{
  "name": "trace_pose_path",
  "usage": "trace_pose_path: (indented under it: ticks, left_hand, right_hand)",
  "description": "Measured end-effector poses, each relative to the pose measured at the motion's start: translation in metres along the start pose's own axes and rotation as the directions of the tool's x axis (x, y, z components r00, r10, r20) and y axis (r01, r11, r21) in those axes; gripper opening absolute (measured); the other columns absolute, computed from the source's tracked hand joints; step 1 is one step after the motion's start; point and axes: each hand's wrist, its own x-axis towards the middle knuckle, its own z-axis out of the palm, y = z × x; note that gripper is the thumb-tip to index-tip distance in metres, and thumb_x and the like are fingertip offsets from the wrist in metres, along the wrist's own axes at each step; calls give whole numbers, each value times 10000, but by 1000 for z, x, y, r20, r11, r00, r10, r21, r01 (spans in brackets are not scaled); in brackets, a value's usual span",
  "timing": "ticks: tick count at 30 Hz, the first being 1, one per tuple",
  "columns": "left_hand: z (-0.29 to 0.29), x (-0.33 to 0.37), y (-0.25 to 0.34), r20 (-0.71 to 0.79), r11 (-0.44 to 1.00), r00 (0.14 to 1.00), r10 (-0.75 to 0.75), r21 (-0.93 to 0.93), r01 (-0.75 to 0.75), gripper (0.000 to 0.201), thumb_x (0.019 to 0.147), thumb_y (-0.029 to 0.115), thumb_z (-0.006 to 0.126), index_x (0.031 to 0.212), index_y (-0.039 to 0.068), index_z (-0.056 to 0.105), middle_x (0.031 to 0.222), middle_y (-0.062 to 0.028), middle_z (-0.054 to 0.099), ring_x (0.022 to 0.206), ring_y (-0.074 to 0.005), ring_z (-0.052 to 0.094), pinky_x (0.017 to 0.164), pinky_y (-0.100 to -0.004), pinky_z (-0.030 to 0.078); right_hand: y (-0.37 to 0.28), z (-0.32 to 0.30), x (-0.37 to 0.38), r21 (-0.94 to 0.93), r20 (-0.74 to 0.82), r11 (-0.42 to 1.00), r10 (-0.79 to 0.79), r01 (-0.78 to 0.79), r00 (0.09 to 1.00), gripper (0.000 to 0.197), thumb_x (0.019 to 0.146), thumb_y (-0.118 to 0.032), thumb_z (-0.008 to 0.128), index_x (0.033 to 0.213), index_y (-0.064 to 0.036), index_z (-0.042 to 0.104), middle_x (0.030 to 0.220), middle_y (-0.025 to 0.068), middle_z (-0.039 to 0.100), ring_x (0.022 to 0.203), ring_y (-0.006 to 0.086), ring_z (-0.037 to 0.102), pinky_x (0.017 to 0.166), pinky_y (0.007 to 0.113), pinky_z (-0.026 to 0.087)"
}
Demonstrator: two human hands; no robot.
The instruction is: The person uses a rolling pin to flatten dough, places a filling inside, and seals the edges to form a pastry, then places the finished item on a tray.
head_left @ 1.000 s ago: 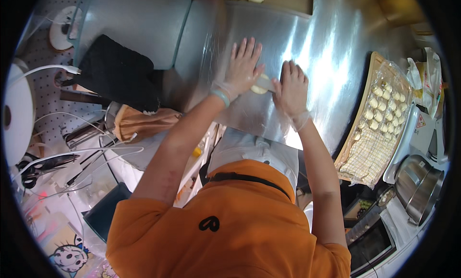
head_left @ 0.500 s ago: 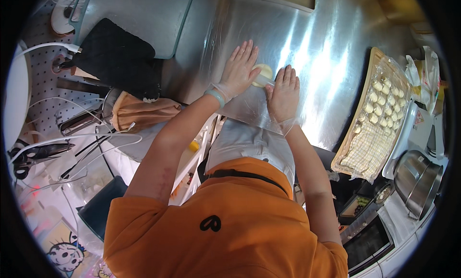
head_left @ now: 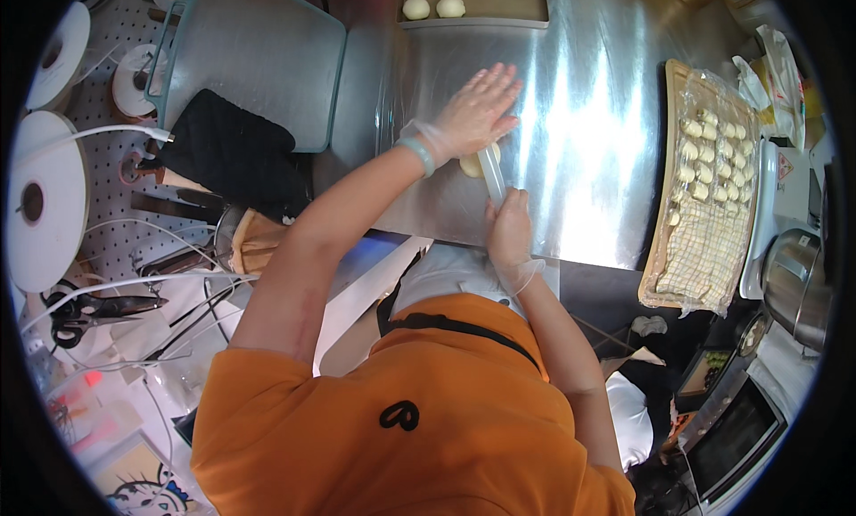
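Observation:
A translucent white rolling pin (head_left: 491, 173) slants across a flat piece of pale dough (head_left: 470, 165) on the steel worktop. My right hand (head_left: 509, 229), in a clear plastic glove, is closed round the pin's near end. My left hand (head_left: 477, 113), also gloved, reaches over the far end with its fingers stretched out. Part of the dough is hidden by the pin and the left hand. Whether the left palm presses on the pin or on the dough cannot be seen.
Dough balls sit on a baking tray (head_left: 499, 22) at the far edge. On the right, a wooden tray (head_left: 658, 239) carries small dough pieces under plastic film and a checked cloth. A black oven mitt (head_left: 223, 146) and a blue-green-rimmed tray (head_left: 259, 52) lie left; scissors (head_left: 89, 311) lie lower left.
The pin has turned from lying crosswise to pointing toward me. My right hand has gone from flat on it to gripping its near end. My left hand has shifted right, turned further rightward.

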Motion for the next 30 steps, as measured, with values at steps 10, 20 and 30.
trace_pose_path:
  ticks: [10,20,30]
  left_hand:
    - [21,11,-20,300,911,871,388,20,-413,614,985,354,437,1517,102,260,1602,-67,184,1488,-242,109,1208,-474,62]
    - [10,-29,-41,322,954,901,289,-19,-299,593,989,291,411,1505,42,258,1595,-120,181,1484,-268,128,1208,-438,87]
    - [-21,-58,-31,272,993,957,104,33,-117,629,972,290,452,1500,12,252,1575,-169,217,1471,-313,170,1194,-462,123]
  right_hand:
    - [4,21,5,-414,-226,904,-218,109,949,698,859,-265,623,1379,118,357,1450,311,337,1358,436,318,1084,528,290]
    - [-15,47,3,-740,109,605,-323,294,940,522,951,-161,402,1421,66,372,1469,299,352,1398,436,300,1153,503,227]
    - [-9,26,2,-341,70,803,-497,489,865,559,854,-27,497,1395,69,391,1389,265,439,1026,363,534,921,428,438]
